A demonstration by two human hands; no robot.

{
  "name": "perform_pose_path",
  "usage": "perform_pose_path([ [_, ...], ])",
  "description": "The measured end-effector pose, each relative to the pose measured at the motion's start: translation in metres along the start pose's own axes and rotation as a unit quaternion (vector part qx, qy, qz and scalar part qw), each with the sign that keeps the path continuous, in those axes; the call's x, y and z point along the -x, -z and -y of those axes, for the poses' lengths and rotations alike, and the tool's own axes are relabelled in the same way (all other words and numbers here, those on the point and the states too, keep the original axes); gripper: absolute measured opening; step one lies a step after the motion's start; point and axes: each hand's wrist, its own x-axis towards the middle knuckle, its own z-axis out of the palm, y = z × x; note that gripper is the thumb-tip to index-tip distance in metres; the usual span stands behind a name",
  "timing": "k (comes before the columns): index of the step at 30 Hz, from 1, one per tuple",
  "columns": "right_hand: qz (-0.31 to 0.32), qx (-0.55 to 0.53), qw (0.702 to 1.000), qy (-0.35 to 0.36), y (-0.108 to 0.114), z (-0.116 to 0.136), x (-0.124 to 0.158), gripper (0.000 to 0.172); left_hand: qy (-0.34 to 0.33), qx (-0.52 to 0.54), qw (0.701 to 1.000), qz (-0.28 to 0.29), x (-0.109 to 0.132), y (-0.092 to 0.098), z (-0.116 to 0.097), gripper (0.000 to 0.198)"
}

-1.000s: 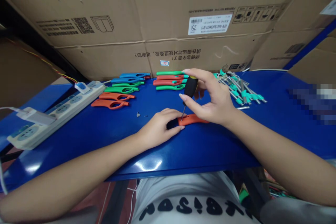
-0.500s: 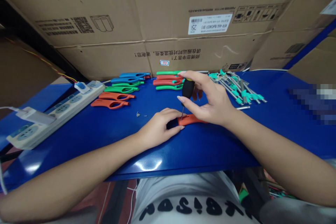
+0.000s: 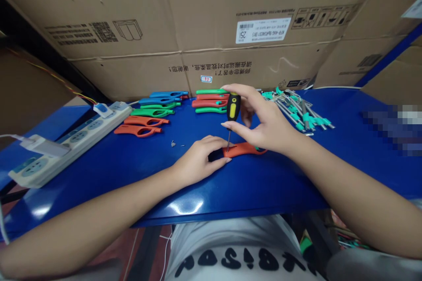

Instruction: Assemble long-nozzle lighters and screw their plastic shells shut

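My right hand (image 3: 268, 125) grips a black and yellow screwdriver (image 3: 233, 107) by its handle, fingers at the top and thumb lower down. The screwdriver stands nearly upright, its tip against the left end of an orange lighter handle (image 3: 245, 149) lying on the blue table. My left hand (image 3: 199, 160) holds that same end between thumb and fingers. A bit of green shows at the handle's right end, partly behind my right hand. To the left of it lie several tiny screws (image 3: 173, 143).
Several blue, green and orange handle shells (image 3: 138, 130) lie at the back left. Red and green lighter handles (image 3: 209, 103) are behind my right hand. Metal tubes with teal parts (image 3: 301, 112) are piled back right. A white power strip (image 3: 79, 138) runs along the left; a cardboard box (image 3: 211, 39) stands behind.
The screwdriver's handle has turned, so its yellow side now shows. My right hand has shifted slightly, uncovering more of the orange handle; my left hand stays put.
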Motion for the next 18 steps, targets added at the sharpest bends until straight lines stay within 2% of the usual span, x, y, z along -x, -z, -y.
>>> perform_pose_path([
  [2, -0.012, 0.054, 0.998, 0.020, 0.001, 0.002, 0.001, 0.063, 0.002, 0.000, 1.000, -0.003, 0.001, 0.000, 0.000, 0.024],
  [4, -0.006, 0.062, 0.997, 0.034, 0.001, 0.006, 0.001, 0.059, 0.005, -0.003, 1.000, -0.010, 0.001, -0.001, 0.000, 0.022],
  [10, 0.061, -0.086, 0.994, 0.019, 0.003, 0.012, -0.001, 0.054, 0.017, -0.005, 1.000, -0.015, 0.000, -0.001, -0.001, 0.017],
  [16, 0.002, 0.055, 0.997, 0.061, 0.006, 0.011, -0.001, 0.054, 0.020, -0.002, 1.000, -0.008, 0.000, -0.001, -0.002, 0.017],
  [18, 0.016, 0.041, 0.998, 0.050, 0.006, 0.012, -0.001, 0.055, 0.022, -0.002, 1.000, -0.008, 0.000, -0.001, -0.002, 0.017],
])
